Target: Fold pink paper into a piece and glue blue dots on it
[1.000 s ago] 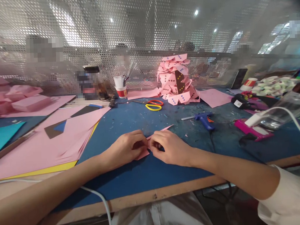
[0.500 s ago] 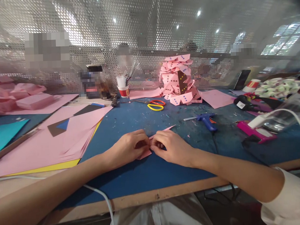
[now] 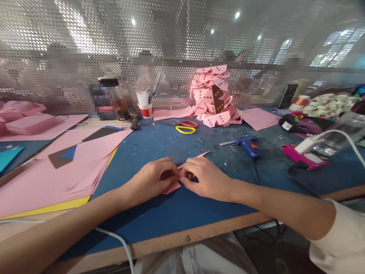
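Between my hands, close above the blue tabletop (image 3: pixel 173 217), is a small strip of pink paper (image 3: pixel 172 188). My left hand (image 3: pixel 155 176) is closed in a pinch on its near left part. Fingers of my right hand (image 3: pixel 203 177) pinch the same strip just to the right, the fingertips of both hands nearly touching. One pointed end of the paper sticks out past my right hand at the far side; a flat corner shows below my left fingers. The part under my fingers is hidden.
Scissors (image 3: pixel 186 127) with red and yellow handles lie beyond my hands. A blue glue gun (image 3: pixel 246 146) rests to the right, its cable trailing nearer. Pink paper sheets (image 3: pixel 31 186) cover the left side. A stack of dotted pink paper pieces (image 3: pixel 205 98) stands at the back.
The whole view has shifted slightly, so everything sits a little further left. Both hands keep their pinch on the pink paper, with hardly any movement.
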